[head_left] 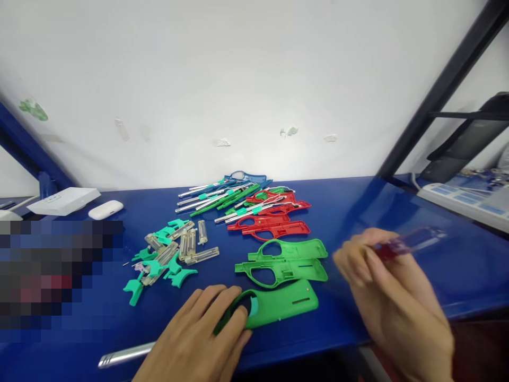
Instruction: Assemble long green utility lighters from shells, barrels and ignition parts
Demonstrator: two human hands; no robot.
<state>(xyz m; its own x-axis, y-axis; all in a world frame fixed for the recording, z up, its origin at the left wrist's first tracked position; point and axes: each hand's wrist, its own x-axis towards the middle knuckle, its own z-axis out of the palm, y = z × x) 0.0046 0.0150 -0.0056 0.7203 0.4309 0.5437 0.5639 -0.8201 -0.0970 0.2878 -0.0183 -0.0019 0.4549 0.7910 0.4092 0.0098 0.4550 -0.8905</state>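
Note:
A green long-necked lighter point(283, 307) lies near the front edge of the blue table, its metal tube point(126, 354) pointing left. My left hand point(202, 329) covers the middle of the lighter, with fingers curled at its finger ring and a teal trigger point(253, 306) showing there. Raised over the table on the right, my right hand point(392, 297) is closed around a screwdriver with a see-through, reddish-purple handle point(413, 241). The handle is blurred, and its tip is hidden. Just beyond the lighter lie two open green casing halves point(292, 260).
Teal triggers point(183, 276) and clear fuel tanks point(202, 254) are heaped at left. Red casings point(278, 228) and partly built lighters point(222, 196) lie toward the wall. A white case point(105, 210) and box point(66, 200) stand back left; a power strip point(469, 204) sits right.

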